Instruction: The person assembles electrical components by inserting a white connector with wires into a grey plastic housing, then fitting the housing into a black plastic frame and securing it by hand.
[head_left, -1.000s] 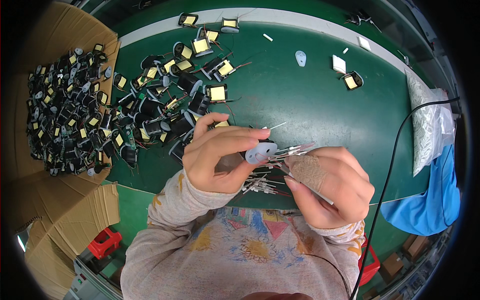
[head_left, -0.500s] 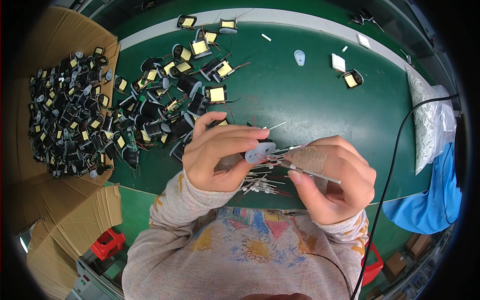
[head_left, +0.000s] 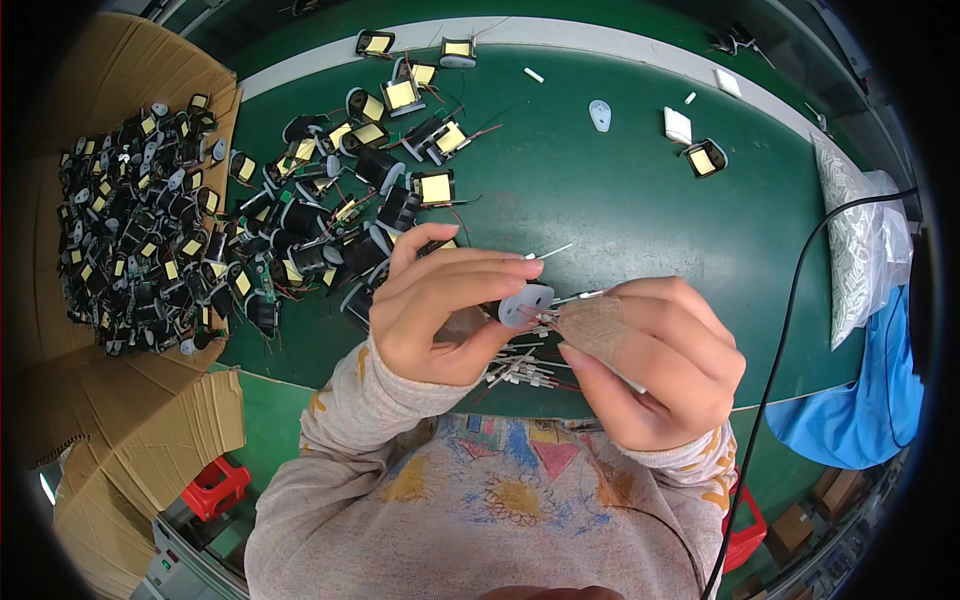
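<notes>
My left hand [head_left: 425, 315] grips a black part with a grey oval end cap [head_left: 525, 305] between thumb and fingers, the cap facing right. A thin pale lead [head_left: 555, 249] sticks out past its fingertips. Close against that cap, my right hand [head_left: 665, 365] pinches a slender whitish rod [head_left: 628, 382], most of it hidden by the fingers. A tan bandage [head_left: 592, 325] wraps the right index finger. Fine reddish wires show between cap and fingertips. Beneath the hands lies a bunch of thin white-sleeved leads [head_left: 520, 370].
Many black parts with yellow pads [head_left: 378, 170] are heaped on the green table [head_left: 580, 200] at left, beside a cardboard box [head_left: 190, 50] full of more. At right are a bag of small white tubes [head_left: 848, 240], a black cable [head_left: 782, 340] and blue cloth [head_left: 830, 425].
My right hand has shifted slightly left, bringing its fingertips up to the grey end cap. Less of the rod shows now. My left hand has hardly moved.
</notes>
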